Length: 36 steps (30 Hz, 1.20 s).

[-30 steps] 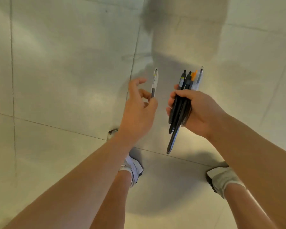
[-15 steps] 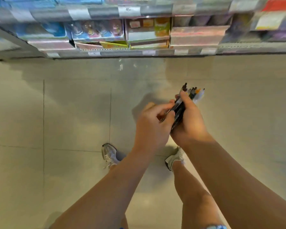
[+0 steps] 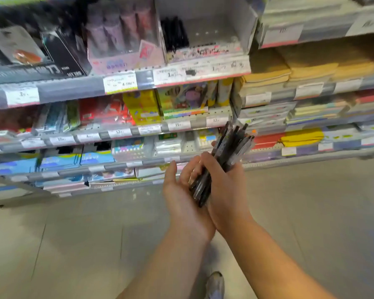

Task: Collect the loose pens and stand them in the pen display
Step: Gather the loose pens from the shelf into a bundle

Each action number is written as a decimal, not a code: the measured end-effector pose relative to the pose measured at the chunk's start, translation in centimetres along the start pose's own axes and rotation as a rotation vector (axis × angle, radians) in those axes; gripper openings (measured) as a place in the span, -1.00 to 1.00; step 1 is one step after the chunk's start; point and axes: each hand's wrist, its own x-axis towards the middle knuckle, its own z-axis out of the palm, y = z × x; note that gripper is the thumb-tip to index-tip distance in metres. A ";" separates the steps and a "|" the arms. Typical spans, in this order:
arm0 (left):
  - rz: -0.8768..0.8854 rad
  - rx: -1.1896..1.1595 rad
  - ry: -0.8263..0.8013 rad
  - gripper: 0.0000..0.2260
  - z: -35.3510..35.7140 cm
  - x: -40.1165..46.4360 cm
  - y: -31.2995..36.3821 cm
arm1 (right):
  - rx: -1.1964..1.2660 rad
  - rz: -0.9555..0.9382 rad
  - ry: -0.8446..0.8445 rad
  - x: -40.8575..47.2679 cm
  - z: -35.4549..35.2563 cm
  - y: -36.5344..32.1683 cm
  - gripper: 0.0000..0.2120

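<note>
We hold the pen bundle (image 3: 227,160) well below the pen display (image 3: 203,35). Our right hand (image 3: 227,190) grips it upright, keeping the tips aligned; our left hand (image 3: 181,190), spread beneath, cups the lower ends against slipping.

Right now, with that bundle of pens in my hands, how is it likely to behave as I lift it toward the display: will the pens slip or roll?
The bundle of pens looks stiff and probably light. The right hand wraps it while the left hand lies open beside it, so smooth round barrels could slide lengthwise. Their lower tips already sit unevenly, so they may fan out if the grip loosens.
</note>
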 end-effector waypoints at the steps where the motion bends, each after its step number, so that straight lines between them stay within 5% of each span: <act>1: 0.019 0.019 -0.061 -0.48 2.2 -0.4 0.6 | -0.039 -0.044 -0.012 0.2 0.8 -2.3 -0.83; 7: 0.288 0.077 -0.296 -0.57 13.3 -1.7 4.8 | 0.038 -0.144 -0.359 1.3 5.3 -15.3 -0.78; 10: 0.219 0.012 -0.439 -0.45 19.5 -2.3 7.1 | -0.020 -0.280 -0.335 2.1 7.6 -20.9 -0.84; 15: 0.411 0.121 -0.748 -0.42 29.5 -5.5 10.4 | 0.061 -0.546 -0.415 3.5 11.5 -30.8 -0.91; 19: 0.691 0.364 -0.920 -0.62 36.2 -7.8 12.9 | 0.038 -0.750 -0.429 5.7 12.7 -39.3 -0.86; 23: 1.086 0.824 -1.095 -0.82 42.9 -8.8 15.8 | -0.316 -0.894 -0.356 9.9 11.4 -48.3 -0.88; 27: 1.457 1.328 -0.906 -0.66 51.0 -7.1 18.8 | -0.931 -0.895 -0.286 16.6 9.3 -56.0 -0.91; 31: 1.419 1.860 -0.647 -0.66 57.3 -3.4 21.4 | -1.703 -0.869 -0.242 23.4 8.3 -61.0 -0.86; 36: 1.510 2.255 -0.353 -0.56 60.5 2.2 22.6 | -2.125 -0.640 -0.400 29.9 8.2 -61.4 -0.77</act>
